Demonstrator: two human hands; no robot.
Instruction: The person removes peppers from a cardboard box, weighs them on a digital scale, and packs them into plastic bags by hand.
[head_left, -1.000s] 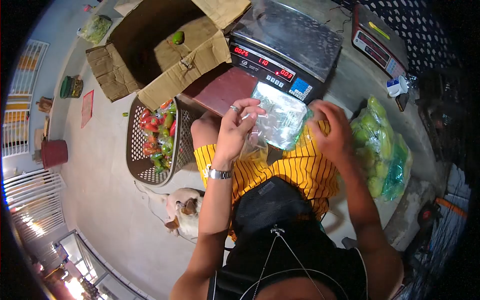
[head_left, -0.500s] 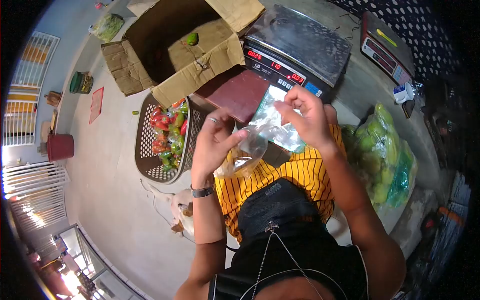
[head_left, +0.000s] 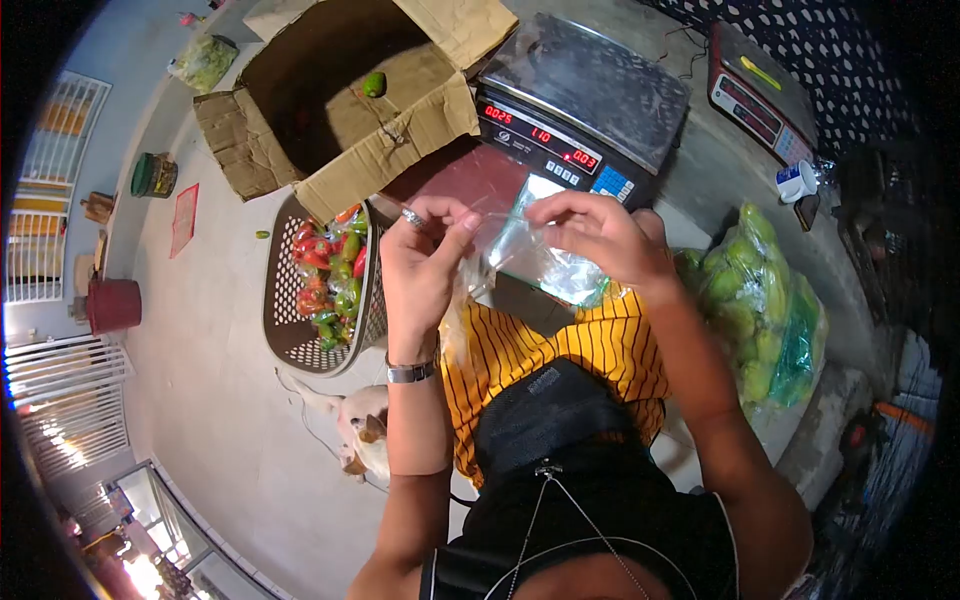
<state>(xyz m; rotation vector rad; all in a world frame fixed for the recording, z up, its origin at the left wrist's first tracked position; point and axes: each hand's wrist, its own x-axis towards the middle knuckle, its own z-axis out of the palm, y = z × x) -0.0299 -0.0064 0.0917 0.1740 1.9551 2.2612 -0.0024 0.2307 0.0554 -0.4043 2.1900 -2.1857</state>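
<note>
A clear plastic bag (head_left: 497, 238) is stretched between my hands above my lap. The fingers of my left hand (head_left: 420, 268), which wears a ring, pinch its one side. My right hand (head_left: 612, 238) grips the opposite edge between thumb and fingers. Below my right hand lies a shiny clear plastic packet (head_left: 560, 275) with green edges, against a dark red board (head_left: 455, 185). Just beyond is a digital scale (head_left: 585, 90) with red figures lit. To the left, a brown plastic basket (head_left: 375, 290) holds red and green peppers (head_left: 318, 255) in clear wrapping.
An open cardboard box (head_left: 340, 185) with one green pepper (head_left: 374, 84) stands at the back. On the right are a bag of green produce (head_left: 745, 300), a white mug (head_left: 796, 182) and a second scale (head_left: 755, 100). A dog (head_left: 362, 425) lies on the floor left of me.
Both hands have risen slightly and drawn closer together. The clear bag is now stretched between them, where earlier it hung from my left hand.
</note>
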